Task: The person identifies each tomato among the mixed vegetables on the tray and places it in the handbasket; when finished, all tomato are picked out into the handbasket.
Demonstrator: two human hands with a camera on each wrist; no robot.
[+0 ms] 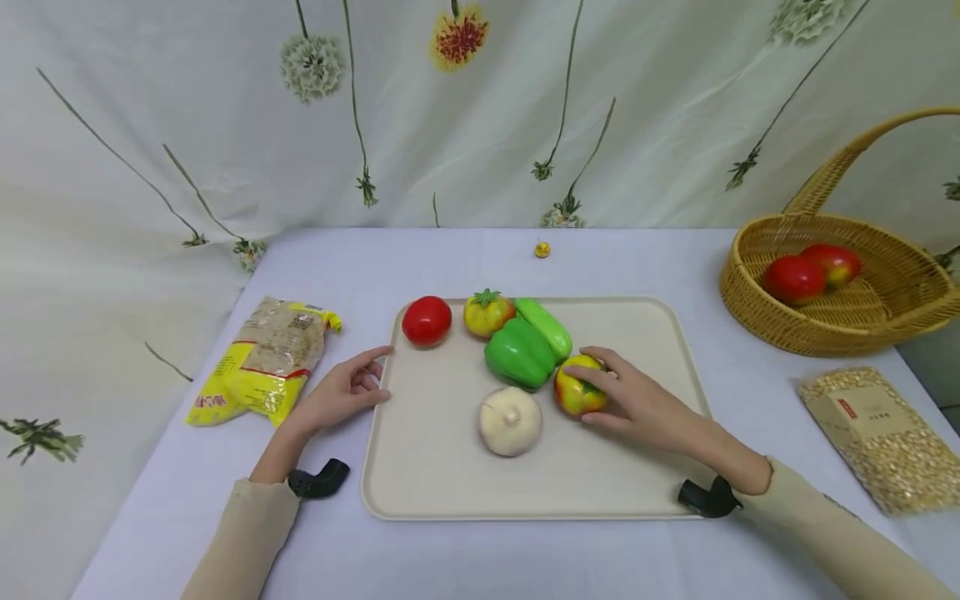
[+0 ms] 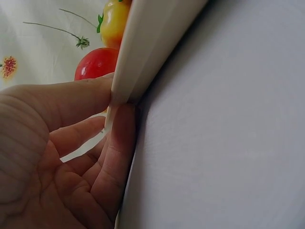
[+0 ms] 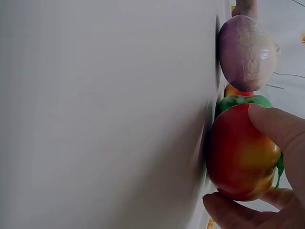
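The two hands are well apart: the left hand [image 1: 341,392] pinches the left edge of the tray [image 1: 615,492], while the right hand [image 1: 645,408] curls thumb and fingers round the sides of a yellow-red tomato [image 1: 572,398], which sits on the tray just right of its middle. To shift it well, the person should probably lift straight up, clear of the green pepper [image 1: 519,354] and garlic bulb [image 1: 510,422], with the left hand steadying the rim.

Left forearm [image 1: 243,533] angled toward 1 o'clock, left wrist [image 1: 281,454] bent slightly; left hand [image 1: 345,396] points to 2 o'clock, thumb and fingers pinching
Right forearm [image 1: 817,521] slants toward 10 o'clock, right hand [image 1: 633,400] likewise, digits curved in grasp, well apart from left hand
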